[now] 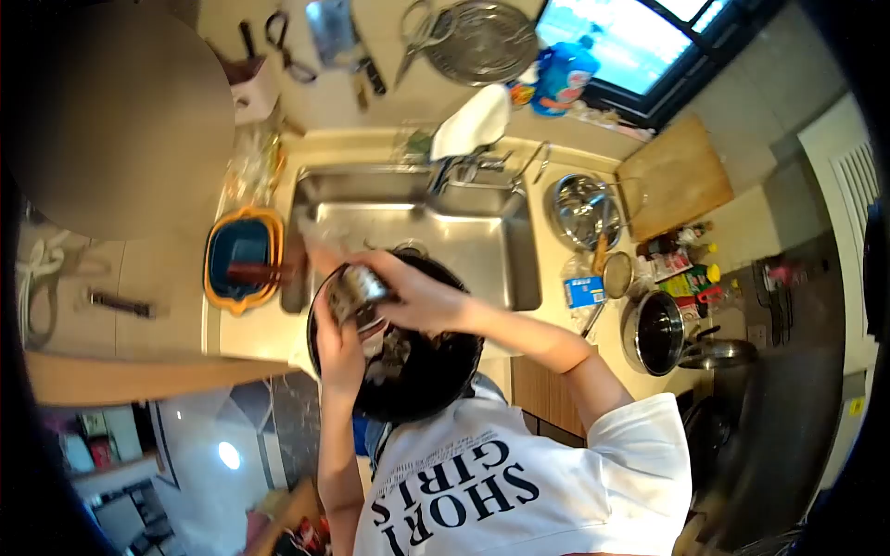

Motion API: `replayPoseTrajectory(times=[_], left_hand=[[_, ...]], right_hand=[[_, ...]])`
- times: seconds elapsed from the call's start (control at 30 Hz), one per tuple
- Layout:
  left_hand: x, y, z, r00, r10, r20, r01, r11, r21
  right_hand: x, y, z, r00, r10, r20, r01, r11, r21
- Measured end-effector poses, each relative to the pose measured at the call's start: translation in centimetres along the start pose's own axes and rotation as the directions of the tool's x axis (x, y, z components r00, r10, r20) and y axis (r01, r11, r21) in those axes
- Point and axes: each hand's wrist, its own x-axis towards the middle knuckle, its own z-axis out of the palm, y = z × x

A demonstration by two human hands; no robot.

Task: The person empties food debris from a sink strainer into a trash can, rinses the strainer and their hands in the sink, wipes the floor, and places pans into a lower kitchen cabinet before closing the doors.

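Note:
A shiny metal cylinder (357, 291), cup-like and perhaps a sink strainer, is tilted over the black bin (422, 385) in front of my body. My left hand (341, 357) is closed around its left and lower side. From the right, my right hand (417, 292) is closed on its upper side, the fingers curled over the rim. Some pale, crumpled waste (394, 347) lies in the bin below my hands. What is inside the cylinder I cannot make out.
The steel sink (510, 241) with its faucet (477, 167) lies just beyond the bin. A blue and orange basin (215, 287) stands at left. Along the right counter are a steel bowl (582, 222), a pot (656, 334) and a leaning cutting board (681, 181).

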Motion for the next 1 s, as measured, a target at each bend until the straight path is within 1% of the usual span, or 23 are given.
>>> replayPoseTrajectory(times=[0.03,0.1,0.17,0.23,0.27,0.3,0.33,0.37,0.4,0.43,0.47,0.5,0.53,0.57,0.63,0.73,0.77,0.8,0.83,0.9,0.93,0.97,1.0], left_hand=[[-0.1,-0.1,0.1,0.998,0.056,-0.039,-0.055,0.998,0.018],[-0.3,-0.3,0.9,0.987,0.081,-0.141,-0.086,0.996,-0.031],[-0.6,0.5,2.2,0.975,0.084,-0.208,-0.089,0.996,-0.017],[-0.9,-0.1,3.0,0.961,0.175,-0.214,-0.169,0.984,0.047],[-0.9,-0.7,3.2,0.963,0.186,-0.193,-0.190,0.982,-0.002],[-0.9,-1.3,3.4,0.944,0.274,-0.183,-0.259,0.960,0.104],[-0.9,-1.4,3.7,0.940,0.281,-0.193,-0.270,0.960,0.080],[-1.0,-1.6,3.9,0.934,0.281,-0.219,-0.274,0.960,0.064],[-0.9,-2.0,3.8,0.928,0.300,-0.219,-0.284,0.953,0.104],[-0.8,-2.2,3.5,0.921,0.322,-0.219,-0.295,0.944,0.147],[-0.6,-2.3,3.3,0.911,0.366,-0.189,-0.335,0.925,0.180],[-0.5,-2.2,3.2,0.900,0.410,-0.148,-0.377,0.903,0.206],[-0.7,-1.7,3.3,0.903,0.407,-0.135,-0.368,0.897,0.246],[-0.7,-1.0,3.3,0.897,0.422,-0.129,-0.384,0.891,0.242],[-0.5,-0.4,2.6,0.886,0.460,-0.063,-0.418,0.849,0.325],[-0.7,-0.4,2.5,0.878,0.470,-0.089,-0.409,0.833,0.372],[-0.7,-0.4,2.4,0.867,0.491,-0.090,-0.422,0.817,0.394],[-0.7,-0.5,2.3,0.859,0.504,-0.092,-0.420,0.795,0.437],[-0.7,-0.6,2.1,0.860,0.501,-0.102,-0.412,0.797,0.442],[-0.6,-1.0,1.8,0.795,0.598,-0.098,-0.497,0.736,0.461],[-0.5,-0.9,1.4,0.746,0.661,-0.073,-0.550,0.675,0.491],[-0.6,-1.4,1.0,0.737,0.671,-0.078,-0.573,0.681,0.456],[-0.6,-1.4,0.6,0.732,0.680,-0.052,-0.596,0.675,0.435]], right_hand=[[0.0,-0.2,0.2,0.998,-0.007,-0.057,-0.006,0.975,-0.224],[-0.1,-0.8,0.7,0.984,0.128,-0.127,-0.133,0.991,-0.033],[-0.2,-0.5,1.2,0.977,0.173,-0.123,-0.154,0.977,0.149],[-0.3,-0.2,1.8,0.965,0.206,-0.162,-0.148,0.939,0.311],[-0.4,-0.1,1.9,0.960,0.195,-0.201,-0.132,0.948,0.290],[-0.3,0.1,1.9,0.955,0.184,-0.233,-0.118,0.955,0.272],[-0.3,0.3,1.7,0.951,0.137,-0.276,-0.094,0.982,0.162],[-0.3,1.0,2.0,0.950,0.058,-0.308,-0.012,0.989,0.147],[-0.4,0.7,1.9,0.954,0.129,-0.269,-0.057,0.965,0.257],[-0.5,1.2,1.8,0.961,0.110,-0.254,-0.066,0.982,0.177],[-0.5,0.7,1.6,0.954,0.142,-0.263,-0.122,0.988,0.092],[-0.7,1.1,1.5,0.959,0.123,-0.254,-0.106,0.991,0.078],[-0.8,0.8,1.4,0.961,0.107,-0.256,-0.103,0.994,0.029],[-0.9,0.4,1.2,0.961,0.091,-0.261,-0.101,0.995,-0.025],[-1.5,0.4,1.0,0.962,0.032,-0.273,-0.075,0.986,-0.149],[-2.2,-0.9,0.7,0.943,-0.152,-0.296,0.026,0.921,-0.390],[-2.4,-0.9,0.6,0.928,-0.230,-0.293,0.072,0.882,-0.466],[-2.6,-0.6,0.3,0.927,-0.267,-0.262,0.101,0.853,-0.511],[-2.8,-0.6,0.1,0.930,-0.265,-0.255,0.106,0.857,-0.504],[-2.9,-0.7,-0.4,0.956,-0.272,-0.108,0.200,0.876,-0.439],[-3.4,-1.1,-1.0,0.996,-0.086,0.022,0.089,0.963,-0.255],[-3.5,-1.7,-1.3,0.996,-0.085,0.026,0.089,0.964,-0.249],[-3.5,-2.5,-1.6,0.999,-0.005,0.041,0.005,1.000,-0.013]])
